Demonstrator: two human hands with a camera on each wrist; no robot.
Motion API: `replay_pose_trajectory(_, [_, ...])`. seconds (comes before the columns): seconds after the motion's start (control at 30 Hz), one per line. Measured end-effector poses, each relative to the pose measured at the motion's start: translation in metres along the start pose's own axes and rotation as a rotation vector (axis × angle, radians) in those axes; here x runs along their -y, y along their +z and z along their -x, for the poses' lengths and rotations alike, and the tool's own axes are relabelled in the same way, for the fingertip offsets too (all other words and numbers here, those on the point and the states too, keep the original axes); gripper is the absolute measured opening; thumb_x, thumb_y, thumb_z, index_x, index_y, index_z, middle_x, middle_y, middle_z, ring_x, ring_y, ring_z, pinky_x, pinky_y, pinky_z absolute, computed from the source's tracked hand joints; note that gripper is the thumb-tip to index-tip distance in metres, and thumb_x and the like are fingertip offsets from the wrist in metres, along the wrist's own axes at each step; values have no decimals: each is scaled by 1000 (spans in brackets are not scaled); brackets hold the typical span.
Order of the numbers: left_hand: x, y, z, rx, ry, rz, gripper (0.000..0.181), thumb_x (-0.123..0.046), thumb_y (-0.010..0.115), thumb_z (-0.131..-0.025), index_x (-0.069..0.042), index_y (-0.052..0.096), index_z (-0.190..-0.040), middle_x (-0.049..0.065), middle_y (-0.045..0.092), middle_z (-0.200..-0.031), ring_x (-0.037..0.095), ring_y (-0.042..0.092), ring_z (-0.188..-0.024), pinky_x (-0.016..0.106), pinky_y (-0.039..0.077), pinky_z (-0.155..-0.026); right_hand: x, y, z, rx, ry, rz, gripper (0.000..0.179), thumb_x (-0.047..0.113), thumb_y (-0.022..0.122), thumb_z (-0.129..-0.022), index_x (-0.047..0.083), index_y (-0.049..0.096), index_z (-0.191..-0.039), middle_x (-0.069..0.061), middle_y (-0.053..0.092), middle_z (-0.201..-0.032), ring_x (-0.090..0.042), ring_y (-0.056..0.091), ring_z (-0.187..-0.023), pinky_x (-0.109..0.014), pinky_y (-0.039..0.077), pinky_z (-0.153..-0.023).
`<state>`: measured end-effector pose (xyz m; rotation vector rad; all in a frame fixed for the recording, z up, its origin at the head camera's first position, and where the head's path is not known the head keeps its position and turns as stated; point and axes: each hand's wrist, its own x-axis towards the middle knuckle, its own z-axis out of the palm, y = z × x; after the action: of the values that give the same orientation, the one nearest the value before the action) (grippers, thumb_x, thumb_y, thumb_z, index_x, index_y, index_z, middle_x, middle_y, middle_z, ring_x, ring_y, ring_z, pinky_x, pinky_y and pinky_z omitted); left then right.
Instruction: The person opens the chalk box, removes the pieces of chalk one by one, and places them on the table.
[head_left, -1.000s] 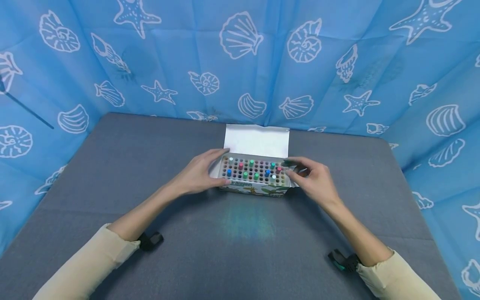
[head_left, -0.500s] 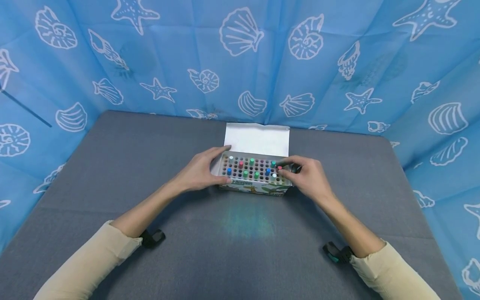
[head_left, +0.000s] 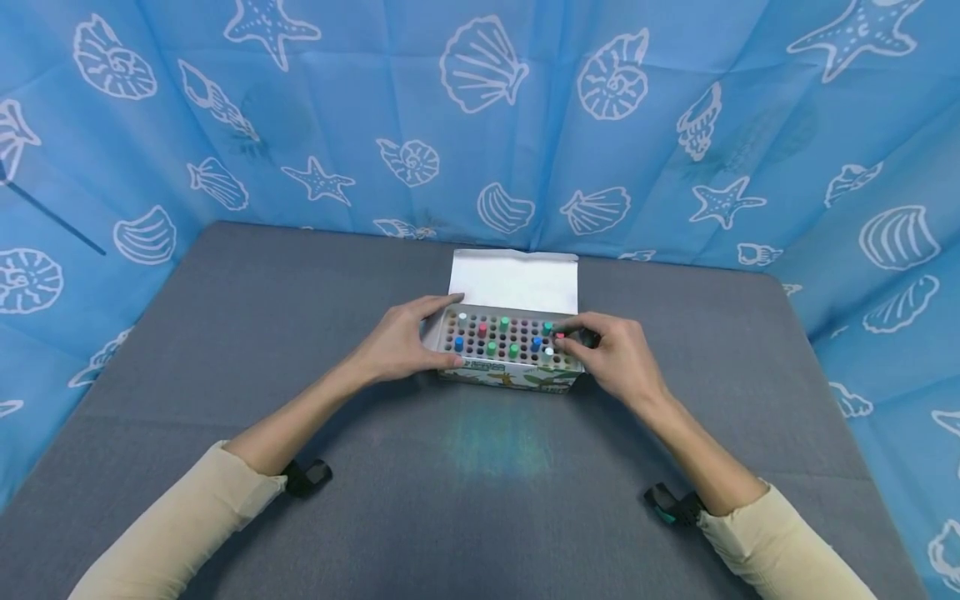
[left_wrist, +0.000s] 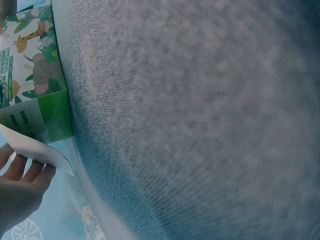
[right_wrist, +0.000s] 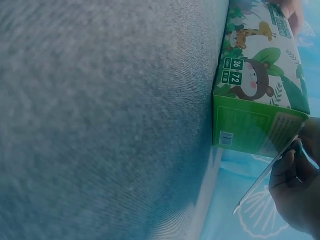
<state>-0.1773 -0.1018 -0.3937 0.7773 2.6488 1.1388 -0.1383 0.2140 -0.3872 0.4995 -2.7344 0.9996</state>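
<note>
A cardboard box printed with cartoon animals stands on the table, its white lid folded back. Its top is a rack of round holes. Several markers with blue, green, red and white ends stick up from it. My left hand holds the box's left end, thumb at the front edge, fingertips at the back. At the right end, my right hand pinches a red marker between thumb and forefinger, low over the holes. The left wrist view shows fingers behind a white side flap. Another side flap lies beside the right fingers.
Grey cloth covers the table. A blue curtain with white shells and starfish hangs behind and at both sides. Dark bands sit at both wrists by the sleeve cuffs.
My right hand has moved a little left and inward over the box's right end, and its thumb and forefinger have closed on the red marker. The left hand stays at the box.
</note>
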Motion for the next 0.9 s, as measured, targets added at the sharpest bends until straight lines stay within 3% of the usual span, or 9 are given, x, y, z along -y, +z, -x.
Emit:
replay_pose_trajectory(0.33, [1,1,0,-8,-20,8,90,-40,86,-77,-20,42,-153,14,49,-147,34,52,-127,54,44,-102,-1,5,0,-53,-7,24,15,16,76,-90,9,75,-103,-1,68,-75,-11,44,-48,-26,34,-44])
replay_pose_trajectory(0.47, [1,1,0,-11,-10,5,90,-40,86,-77,-19,42,-153,15,48,-147,35,52,-126,55,44,-102,-1,4,1,-31,-31,44,15,14,73,-92,7,71,-105,-2,70,-78,-10,51,-52,-27,38,-46])
replay_pose_trajectory(0.67, [2,3,-1,-11,-5,-2,90,-40,85,-77,-20,42,-153,14,47,-148,35,49,-130,55,44,-103,4,1,-1,40,-73,130,17,15,66,-97,3,63,-109,-8,71,-87,-17,66,-70,-35,54,-60])
replay_pose_trajectory(0.77, [1,2,0,-11,-8,-9,90,-41,85,-77,-21,41,-153,14,47,-148,36,49,-130,55,45,-101,6,-1,-2,66,-86,165,19,16,61,-100,2,57,-112,-12,71,-90,-21,68,-73,-37,54,-60])
replay_pose_trajectory(0.9, [1,3,0,-9,-14,-23,91,-41,85,-78,-21,40,-154,14,46,-149,36,47,-132,56,43,-103,7,-3,-3,62,-113,186,18,14,56,-103,1,50,-115,-14,71,-90,-21,65,-64,-34,47,-53])
